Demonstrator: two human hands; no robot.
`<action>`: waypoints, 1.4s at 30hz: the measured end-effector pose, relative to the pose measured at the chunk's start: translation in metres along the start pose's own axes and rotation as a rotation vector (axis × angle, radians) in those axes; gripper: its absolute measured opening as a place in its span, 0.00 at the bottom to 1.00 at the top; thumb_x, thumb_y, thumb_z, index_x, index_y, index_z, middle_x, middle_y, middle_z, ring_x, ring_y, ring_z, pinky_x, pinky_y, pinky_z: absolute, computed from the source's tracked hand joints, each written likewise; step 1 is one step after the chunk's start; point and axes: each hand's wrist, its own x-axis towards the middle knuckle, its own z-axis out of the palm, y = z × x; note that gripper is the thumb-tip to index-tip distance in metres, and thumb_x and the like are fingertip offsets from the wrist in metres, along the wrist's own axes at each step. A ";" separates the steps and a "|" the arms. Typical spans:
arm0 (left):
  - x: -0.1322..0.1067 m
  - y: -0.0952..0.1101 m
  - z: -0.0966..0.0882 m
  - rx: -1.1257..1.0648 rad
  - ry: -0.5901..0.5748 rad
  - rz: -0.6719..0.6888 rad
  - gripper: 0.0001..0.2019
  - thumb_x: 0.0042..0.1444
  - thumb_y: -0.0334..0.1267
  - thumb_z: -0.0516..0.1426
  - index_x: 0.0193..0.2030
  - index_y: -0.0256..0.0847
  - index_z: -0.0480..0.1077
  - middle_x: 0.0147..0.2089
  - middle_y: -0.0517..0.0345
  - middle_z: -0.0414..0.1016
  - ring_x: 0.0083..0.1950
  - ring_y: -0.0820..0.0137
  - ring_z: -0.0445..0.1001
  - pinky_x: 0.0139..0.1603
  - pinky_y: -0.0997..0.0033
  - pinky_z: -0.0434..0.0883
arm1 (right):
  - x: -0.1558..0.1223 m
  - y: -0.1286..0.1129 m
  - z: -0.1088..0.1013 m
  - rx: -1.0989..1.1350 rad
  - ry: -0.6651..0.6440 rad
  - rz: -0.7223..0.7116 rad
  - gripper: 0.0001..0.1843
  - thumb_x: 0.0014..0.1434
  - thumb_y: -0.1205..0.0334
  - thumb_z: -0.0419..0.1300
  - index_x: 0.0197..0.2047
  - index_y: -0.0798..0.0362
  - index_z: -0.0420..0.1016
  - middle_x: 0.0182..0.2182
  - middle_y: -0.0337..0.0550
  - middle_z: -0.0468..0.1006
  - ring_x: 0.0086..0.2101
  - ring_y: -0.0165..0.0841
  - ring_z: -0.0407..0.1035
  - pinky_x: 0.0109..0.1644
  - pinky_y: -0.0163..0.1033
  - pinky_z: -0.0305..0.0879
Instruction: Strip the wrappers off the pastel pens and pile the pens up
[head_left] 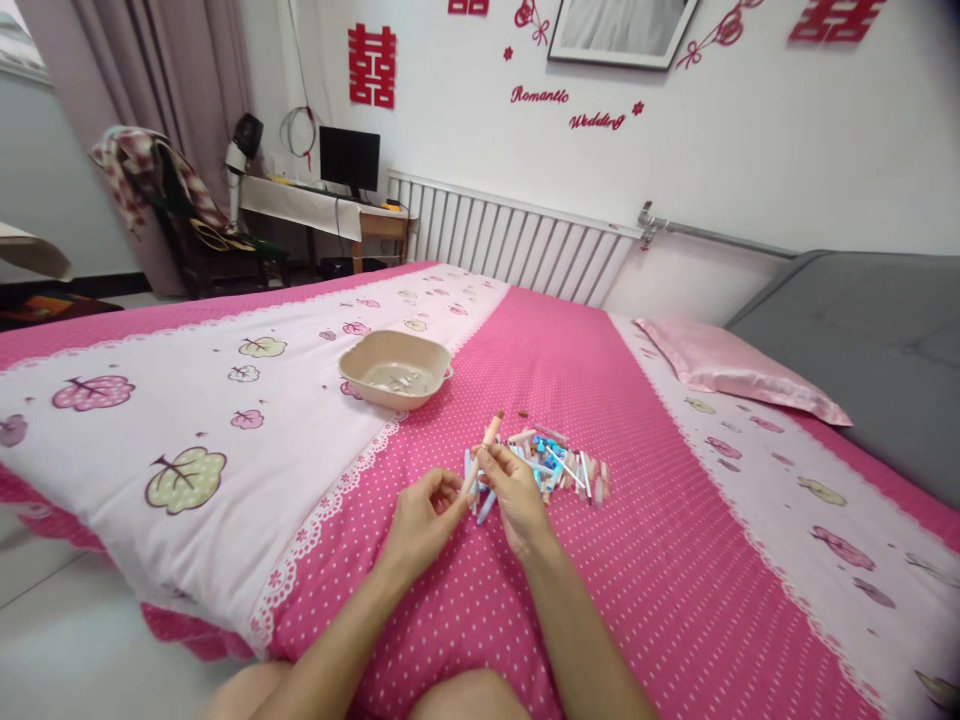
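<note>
Both hands hold one slim pen (492, 433) tilted above the bed (645, 600), just left of the pile of pens (562, 465). The right hand (519, 497) has its grip pinched on the barrel, and the left hand (421, 522) has its grip closed on the lower end. The pen is probably light, stiff, smooth plastic, best held mid-barrel

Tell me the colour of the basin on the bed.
The basin is beige; the head view shows it best.

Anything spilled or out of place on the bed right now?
Nothing damaged. The markers lie in a loose heap on the bedspread, not in the basin, and one small dark piece sits apart behind it.
</note>
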 end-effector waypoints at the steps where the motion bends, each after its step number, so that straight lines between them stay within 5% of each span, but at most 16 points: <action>1: 0.000 0.001 0.000 0.018 0.006 0.009 0.09 0.49 0.42 0.56 0.31 0.37 0.69 0.25 0.59 0.70 0.25 0.74 0.66 0.27 0.74 0.62 | 0.001 -0.001 -0.001 0.004 0.018 0.000 0.14 0.43 0.52 0.66 0.30 0.53 0.75 0.25 0.36 0.71 0.26 0.24 0.62 0.31 0.29 0.59; 12: -0.002 -0.003 0.000 0.208 0.031 0.061 0.10 0.51 0.42 0.54 0.31 0.38 0.72 0.28 0.57 0.73 0.28 0.71 0.67 0.31 0.73 0.61 | 0.002 -0.006 -0.009 -0.042 0.042 0.034 0.15 0.40 0.53 0.68 0.24 0.56 0.75 0.17 0.34 0.68 0.18 0.23 0.58 0.21 0.30 0.54; 18: -0.001 0.010 -0.006 -0.285 -0.264 -0.111 0.17 0.53 0.48 0.52 0.29 0.35 0.72 0.23 0.57 0.71 0.26 0.73 0.66 0.30 0.75 0.61 | 0.005 -0.012 -0.017 0.080 -0.019 0.107 0.14 0.41 0.55 0.68 0.30 0.55 0.79 0.25 0.39 0.74 0.24 0.23 0.62 0.25 0.27 0.57; 22: -0.003 0.013 -0.007 -0.560 -0.325 -0.304 0.19 0.52 0.51 0.52 0.30 0.34 0.71 0.21 0.56 0.70 0.24 0.74 0.66 0.30 0.74 0.63 | 0.003 -0.017 -0.017 0.203 -0.083 0.176 0.14 0.41 0.56 0.68 0.32 0.54 0.79 0.30 0.41 0.76 0.28 0.24 0.65 0.25 0.25 0.60; 28: 0.001 0.012 -0.004 -0.558 -0.179 -0.276 0.21 0.45 0.49 0.60 0.41 0.38 0.66 0.28 0.58 0.73 0.26 0.74 0.69 0.29 0.74 0.65 | 0.004 -0.016 -0.014 0.211 -0.033 0.133 0.13 0.42 0.58 0.68 0.34 0.52 0.79 0.32 0.40 0.76 0.30 0.24 0.66 0.25 0.24 0.60; 32: 0.005 0.009 -0.003 -0.474 -0.040 -0.222 0.20 0.36 0.45 0.65 0.34 0.37 0.65 0.21 0.65 0.68 0.22 0.78 0.66 0.24 0.78 0.62 | 0.004 -0.014 -0.015 0.191 -0.010 0.123 0.13 0.42 0.58 0.68 0.34 0.52 0.79 0.31 0.39 0.74 0.30 0.24 0.65 0.25 0.23 0.61; 42: 0.002 0.010 -0.003 -0.501 -0.115 -0.391 0.24 0.49 0.58 0.51 0.22 0.35 0.65 0.17 0.58 0.68 0.18 0.77 0.64 0.23 0.76 0.62 | 0.001 -0.016 -0.011 0.177 -0.034 0.116 0.14 0.42 0.56 0.67 0.34 0.52 0.78 0.30 0.39 0.74 0.29 0.25 0.66 0.22 0.26 0.60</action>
